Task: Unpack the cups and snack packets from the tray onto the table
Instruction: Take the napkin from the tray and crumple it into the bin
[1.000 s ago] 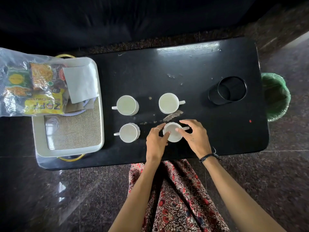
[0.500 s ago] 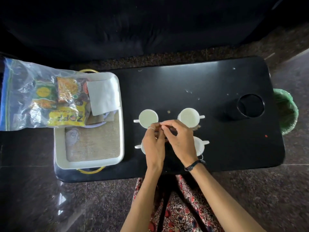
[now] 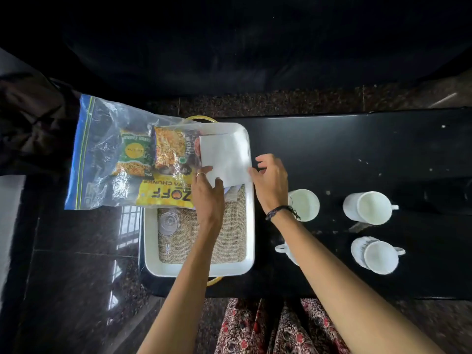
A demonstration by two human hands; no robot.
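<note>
head view, single moment, looking down. item: white tray (image 3: 250, 233) at the left end of the black bench (image 3: 357, 154), lined with a woven mat (image 3: 229, 238); a clear glass (image 3: 168, 222) lay on the mat at its left. item: clear zip bag (image 3: 102, 154) of snack packets (image 3: 166, 149), resting on the tray's far-left corner and overhanging well past the bench edge to the left, its long axis running left to right, its sealed blue edge farthest from the hands. item: white folded paper (image 3: 224, 157), lying across the tray's far-right corner, over the near end of the bag. left hand (image 3: 208, 198): over the tray, fingers (image 3: 204, 172) and thumb clamped on the paper's near-left corner. right hand (image 3: 270, 180): at the tray's right rim, fingers (image 3: 263, 159) parted and curled, thumb touching the paper's right edge; whether it truly gripped could not be told. item: four white cups (image 3: 367, 208), already out on the bench to the right of the tray, one partly hidden under the right forearm. judgement: the packets remained the unpacked part of the task. they lay to the left of and beyond both hands, with the left hand the nearer, just beside the yellow packet (image 3: 166, 192). the paper overlapped the bag's near end, so it probably had to come away first.
</note>
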